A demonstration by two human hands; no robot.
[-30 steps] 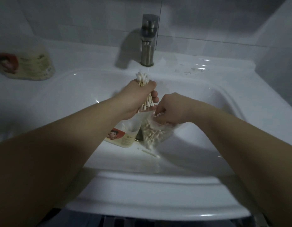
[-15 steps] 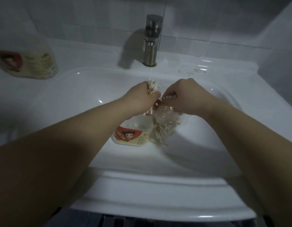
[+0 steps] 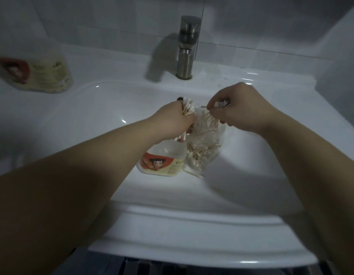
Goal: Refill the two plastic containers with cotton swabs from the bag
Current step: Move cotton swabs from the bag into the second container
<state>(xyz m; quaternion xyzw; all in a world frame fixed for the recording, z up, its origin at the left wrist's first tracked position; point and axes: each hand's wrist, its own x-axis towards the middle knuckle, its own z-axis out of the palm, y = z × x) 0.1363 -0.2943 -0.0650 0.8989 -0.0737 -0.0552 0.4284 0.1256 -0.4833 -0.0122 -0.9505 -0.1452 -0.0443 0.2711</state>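
At the bottom edge of the frame a dark slatted surface [image 3: 152, 267] shows under the white sink [image 3: 192, 241], whose broad front rim fills the lower centre. 2 bare forearms reach in from the lower left and lower right corners and cover much of the basin.

In the middle of the basin, a plastic container [image 3: 162, 163] with a red and cream cartoon label lies under the left wrist, which hides its top. Just right of it and touching it, a clear bag [image 3: 204, 147] of loose swabs sags down to the basin floor between the 2 hands.

The left hand [image 3: 172, 122], at frame centre, has its fingers curled tight round a bundle of cotton swabs [image 3: 189, 108]; the white tips stick up past the fist and the lower ends point down toward the container. The right hand [image 3: 241, 108], a little right of centre, is curled over the bag's mouth, fingertips pinching a smaller bunch of swabs [image 3: 221, 104]. Which hand holds the bag itself I cannot tell.

Beyond the hands, a steel faucet [image 3: 187, 46] stands at top centre on the sink's back ledge. A second container [image 3: 37, 74] with the same label lies on the counter at the upper left, blurred. Pale wall tiles [image 3: 92, 16] close off the top.
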